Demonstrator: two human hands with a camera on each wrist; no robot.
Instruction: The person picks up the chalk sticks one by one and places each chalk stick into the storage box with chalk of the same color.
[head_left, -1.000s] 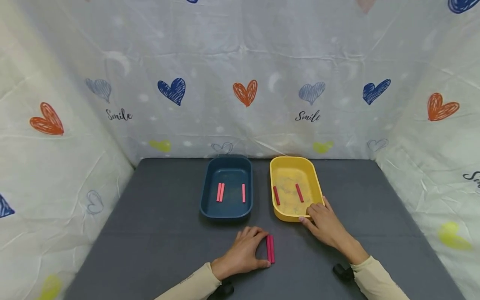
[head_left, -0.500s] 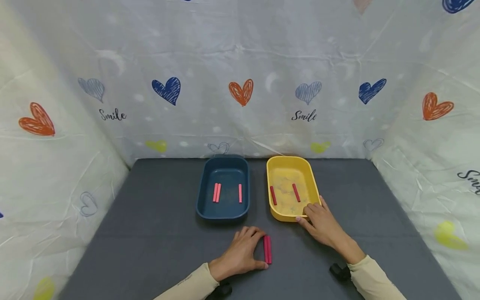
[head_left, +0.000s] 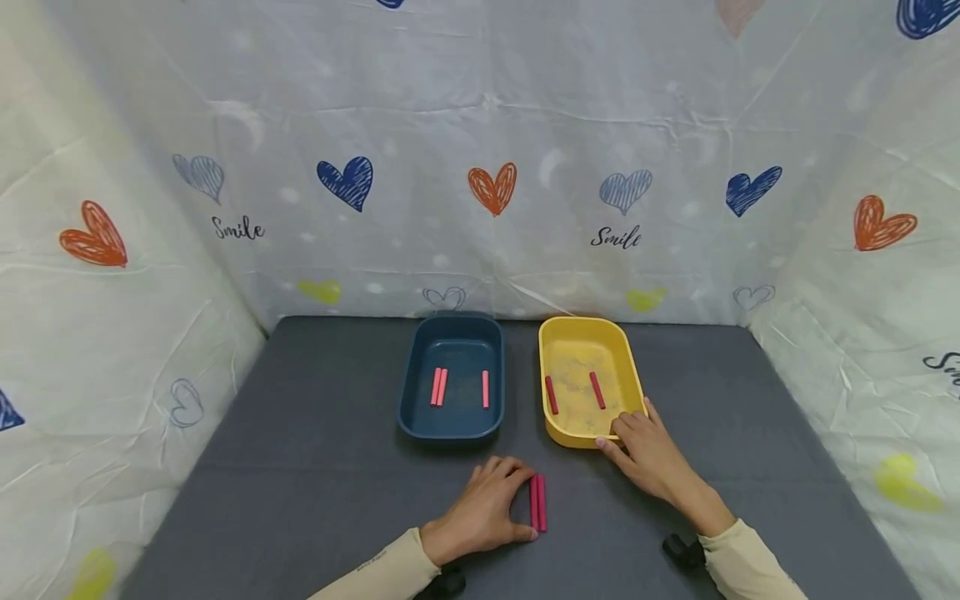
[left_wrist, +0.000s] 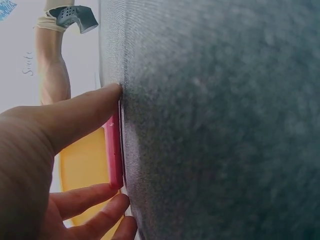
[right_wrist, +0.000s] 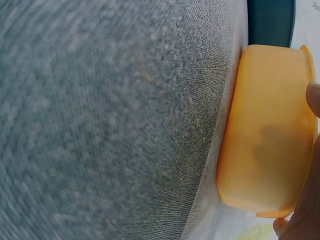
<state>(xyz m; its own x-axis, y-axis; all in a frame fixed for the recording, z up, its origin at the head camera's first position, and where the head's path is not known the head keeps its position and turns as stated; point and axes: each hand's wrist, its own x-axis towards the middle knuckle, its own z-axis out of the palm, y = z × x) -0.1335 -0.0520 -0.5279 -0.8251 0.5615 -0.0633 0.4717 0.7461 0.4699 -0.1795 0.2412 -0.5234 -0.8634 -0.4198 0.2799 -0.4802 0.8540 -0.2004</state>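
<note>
Two dark pink chalk-like sticks point(head_left: 542, 503) lie side by side on the table in front of the trays. My left hand point(head_left: 483, 512) spans the left one lengthwise, its thumb at the near end and index finger at the far end. In the left wrist view, the index fingertip meets the end of a stick point(left_wrist: 114, 155); the thumb covers the other end. My right hand point(head_left: 647, 448) grips the near right corner of the yellow tray point(head_left: 587, 441), fingers over the rim and thumb outside. Two dark red sticks point(head_left: 597, 390) lie apart inside that tray.
Left of the yellow tray stands a dark blue tray point(head_left: 450, 435) holding three light pink sticks point(head_left: 485, 389). Both trays sit near the back of the grey table point(head_left: 315, 433). A white curtain point(head_left: 420, 242) printed with hearts hangs behind and at both sides.
</note>
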